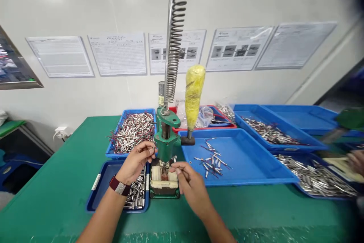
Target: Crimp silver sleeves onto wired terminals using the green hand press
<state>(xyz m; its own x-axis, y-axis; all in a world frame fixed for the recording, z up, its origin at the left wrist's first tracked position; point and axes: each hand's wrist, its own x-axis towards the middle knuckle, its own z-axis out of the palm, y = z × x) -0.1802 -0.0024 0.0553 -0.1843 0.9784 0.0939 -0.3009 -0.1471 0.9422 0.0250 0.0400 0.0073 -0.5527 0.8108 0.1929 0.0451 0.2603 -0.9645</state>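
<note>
A green hand press [167, 142] stands in front of me, its lever handle wrapped in yellow [195, 97]. My left hand [138, 159], a dark red band on its wrist, is pinched at the left side of the press; what sits between its fingertips is too small to make out. My right hand [190, 184] has its thumb and forefinger drawn together just right of the press's lower tooling [164, 171]. Anything in that pinch is hidden. Below the left hand, a dark blue tray [98, 193] holds short metal tubes [138, 193].
Wired metal parts [133, 131] fill a blue tray behind my left hand. A larger blue tray [250, 163] on the right holds several wired pieces [213, 161]. More trays stand further right, near another person's hand [356, 159]. A coil spring [176, 38] rises above the press.
</note>
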